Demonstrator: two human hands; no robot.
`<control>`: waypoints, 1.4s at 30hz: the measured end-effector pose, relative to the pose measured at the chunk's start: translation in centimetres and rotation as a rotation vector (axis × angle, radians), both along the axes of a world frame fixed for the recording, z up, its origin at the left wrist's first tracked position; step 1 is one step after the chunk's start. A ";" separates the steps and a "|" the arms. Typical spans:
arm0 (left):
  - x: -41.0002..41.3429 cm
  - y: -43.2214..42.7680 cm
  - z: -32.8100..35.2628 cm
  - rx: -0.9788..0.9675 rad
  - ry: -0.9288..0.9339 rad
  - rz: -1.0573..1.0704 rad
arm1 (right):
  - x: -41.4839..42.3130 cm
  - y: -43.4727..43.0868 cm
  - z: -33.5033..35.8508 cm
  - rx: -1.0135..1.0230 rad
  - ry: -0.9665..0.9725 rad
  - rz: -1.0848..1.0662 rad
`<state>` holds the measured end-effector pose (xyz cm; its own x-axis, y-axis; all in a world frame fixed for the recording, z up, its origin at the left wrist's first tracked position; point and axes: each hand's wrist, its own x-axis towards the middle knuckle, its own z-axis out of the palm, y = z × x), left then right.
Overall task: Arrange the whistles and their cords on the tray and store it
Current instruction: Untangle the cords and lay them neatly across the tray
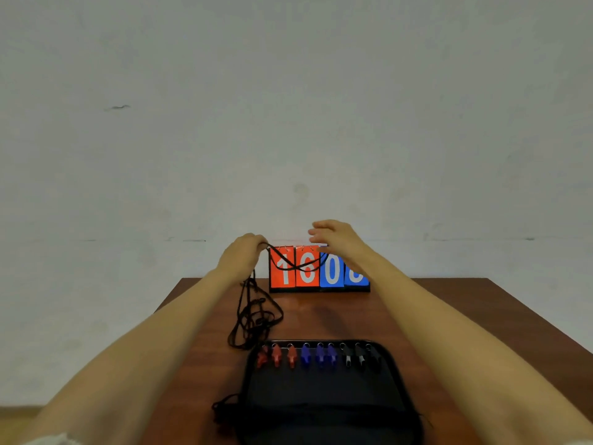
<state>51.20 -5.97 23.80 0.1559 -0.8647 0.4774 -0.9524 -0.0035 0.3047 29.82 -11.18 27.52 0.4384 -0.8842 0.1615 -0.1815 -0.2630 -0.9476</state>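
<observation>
Cords point(253, 316), black and bundled, hang from the gripping left hand point(245, 252) to the table point(449, 316) just beyond the tray's point(321, 396) far left corner. Whistles point(316, 356) line the tray's far edge: red, blue, black. One strand sags across the scoreboard point(308, 268) beyond the tray to the right hand point(337, 242); its fingers look extended, and I cannot tell whether it pinches the strand.

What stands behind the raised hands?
A flip scoreboard showing red 1 and 6, then a blue 0. The right hand and forearm cover part of its last blue digit, and a black cord held by the left hand sags across it.
</observation>
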 end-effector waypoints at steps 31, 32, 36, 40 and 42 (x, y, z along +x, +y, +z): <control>1.3 2.9 -1.3 -0.081 0.378 -0.205 | 8.6 0.2 -2.6 -0.139 0.281 0.264; 1.3 2.8 -1.5 -0.082 0.376 -0.192 | 8.5 0.3 -2.5 -0.102 0.246 0.264; 1.0 2.8 -2.2 0.024 0.487 -0.223 | 8.3 0.6 -1.8 -0.029 0.113 0.232; 1.6 3.0 -3.6 0.149 0.509 -0.223 | 7.6 0.4 -1.1 -0.046 0.090 0.171; 1.8 3.0 -4.1 0.138 0.522 -0.198 | 7.3 0.2 -1.1 -0.053 0.099 0.141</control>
<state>53.02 -3.02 19.70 0.1690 -0.9503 0.2614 -0.6626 0.0868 0.7439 37.13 -11.02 26.41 0.5737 -0.8039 0.1565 -0.2309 -0.3421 -0.9109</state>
